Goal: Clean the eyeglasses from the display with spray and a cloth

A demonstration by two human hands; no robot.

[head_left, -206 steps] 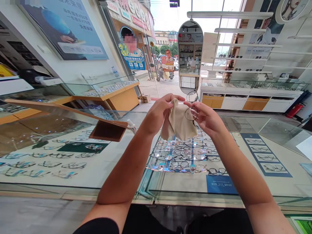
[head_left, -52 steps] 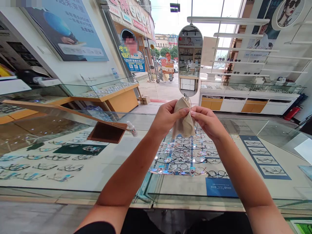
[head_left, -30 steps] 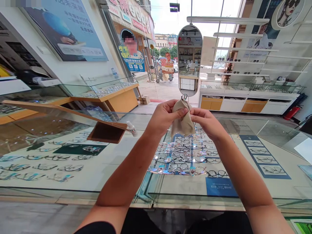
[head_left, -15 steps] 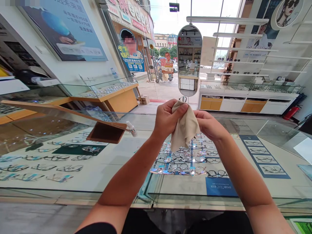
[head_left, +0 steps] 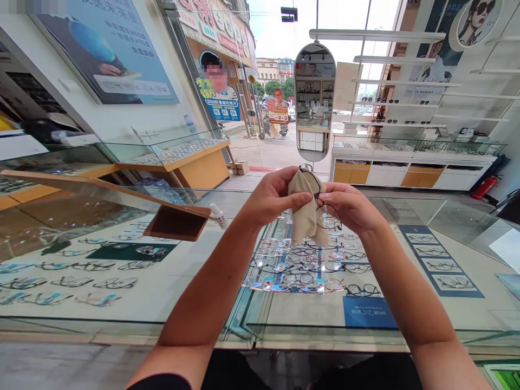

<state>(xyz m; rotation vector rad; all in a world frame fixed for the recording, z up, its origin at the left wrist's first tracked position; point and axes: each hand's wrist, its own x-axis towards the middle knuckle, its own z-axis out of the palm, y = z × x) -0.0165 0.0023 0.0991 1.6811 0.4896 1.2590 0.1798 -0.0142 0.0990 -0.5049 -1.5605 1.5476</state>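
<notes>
Both hands are raised over a glass display counter. My left hand (head_left: 273, 196) pinches a beige cleaning cloth (head_left: 304, 214), thumb in front, with the cloth folded round one side of a pair of dark-framed eyeglasses (head_left: 332, 211). The cloth hides much of that side. My right hand (head_left: 350, 205) is closed on the eyeglasses near the middle of the frame, and one rim shows below its fingers. Loose ends of the cloth hang down above the rows of eyeglasses in the case.
Rows of eyeglasses (head_left: 300, 265) lie under the counter glass (head_left: 203, 281). A small white spray bottle (head_left: 219, 215) stands on top, beside a brown tilted board (head_left: 179, 219). An oval mirror (head_left: 315, 103) rises beyond my hands. White cabinets (head_left: 390, 173) line the far right.
My left thumb has moved lower on the cloth, and the cloth has shifted. More of the eyeglasses' dark frame now shows between my hands.
</notes>
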